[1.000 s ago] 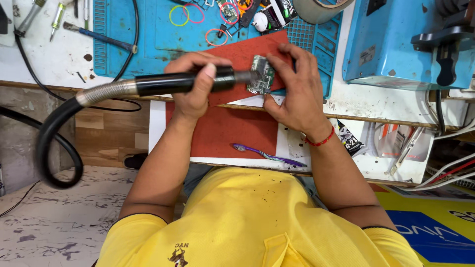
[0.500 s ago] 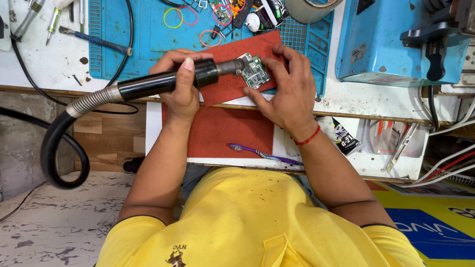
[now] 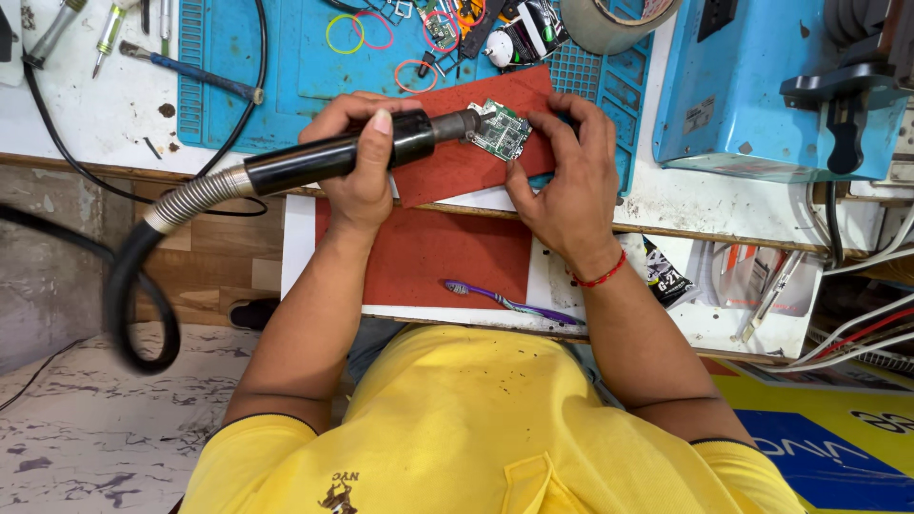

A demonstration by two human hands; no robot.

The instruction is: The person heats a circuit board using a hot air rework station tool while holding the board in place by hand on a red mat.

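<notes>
On the red mat at the bench edge lay a small green circuit board, tilted slightly, its near side pinned by the right hand. That hand's fingers were spread around the board, thumb at the lower edge and fingertips at the upper and right edges, pressing rather than lifting it. The left hand was closed firmly around the black handle of a hot-air wand, the thumb laid along the top of the barrel. The wand's metal nozzle sat at the board's left edge, touching or just short of it; contact could not be confirmed. A ribbed metal hose ran from the handle to a black cable looping off the bench to the left.

Judgement: the step in hand was heating a spot on the board while the other hand steadied it. The next move would call for a steady nozzle kept over one area and fingers held away from the heated part.

A blue silicone work mat lay beneath the red mat, with coloured rubber bands and small parts on it. A roll of tape stood beyond the board. A blue machine housing occupied the right. A purple toothbrush rested on a lower red pad.
</notes>
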